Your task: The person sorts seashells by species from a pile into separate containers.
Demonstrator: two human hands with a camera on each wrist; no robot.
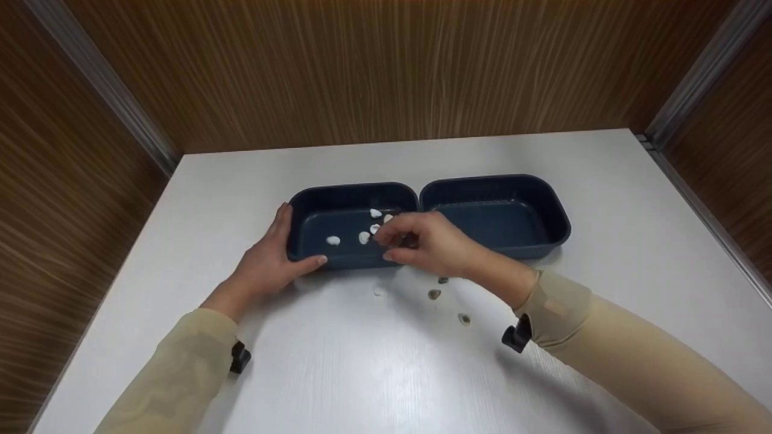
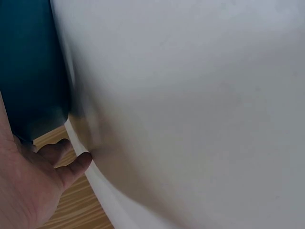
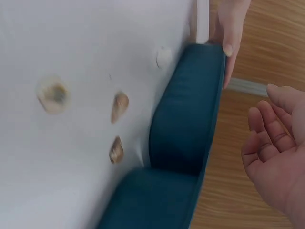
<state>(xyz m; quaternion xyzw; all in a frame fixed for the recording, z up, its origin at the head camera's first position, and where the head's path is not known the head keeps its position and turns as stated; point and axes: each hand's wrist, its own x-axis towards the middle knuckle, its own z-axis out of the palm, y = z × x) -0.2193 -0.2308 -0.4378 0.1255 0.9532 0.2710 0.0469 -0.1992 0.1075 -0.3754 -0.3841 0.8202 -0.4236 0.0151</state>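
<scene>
Two dark blue trays stand end to end on the white table. In the left tray (image 1: 313, 226) lie several small whitish seashells (image 1: 333, 240), most grouped toward its right side. My left hand (image 1: 265, 259) rests against that tray's left end, fingers along the outer wall and thumb at the front rim. My right hand (image 1: 431, 241) hovers over the tray's right part, fingers loosely bent and thumb apart. From the right wrist view, nothing shows in the right hand's (image 3: 276, 148) palm. Several shells lie on the table before the trays, including a brown shell (image 1: 434, 294) and a white shell (image 3: 164, 57).
The right tray (image 1: 494, 223) adjoins the left one, its visible floor bare. A patterned shell (image 1: 464, 319) lies nearest the front of the white table (image 1: 338, 361). Wood-grain panels (image 1: 386, 72) rise behind and at both sides.
</scene>
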